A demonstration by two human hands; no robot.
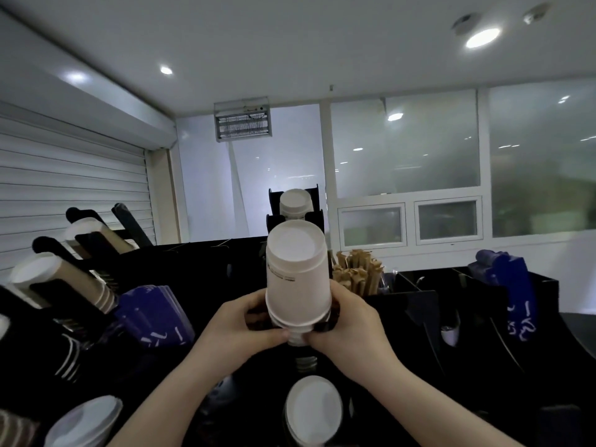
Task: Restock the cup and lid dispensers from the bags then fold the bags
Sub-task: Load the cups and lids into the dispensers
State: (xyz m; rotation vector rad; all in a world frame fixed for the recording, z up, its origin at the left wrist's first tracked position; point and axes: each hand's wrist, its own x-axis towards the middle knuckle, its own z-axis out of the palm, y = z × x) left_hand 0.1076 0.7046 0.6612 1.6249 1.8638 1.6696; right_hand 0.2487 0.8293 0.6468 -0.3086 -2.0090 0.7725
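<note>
Fingers of both hands are clamping round the rim end of the tall white paper cup stack, left hand and right hand flanking it evenly. Its long axis is standing near upright, base uppermost, just in front of the black upright cup dispenser, probably heading in there.

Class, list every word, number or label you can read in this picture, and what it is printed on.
No text is readable.
Small grey print on the stack of white cups: too small to read.
White marks on the blue sleeves, left and right: too blurred to read.
</note>
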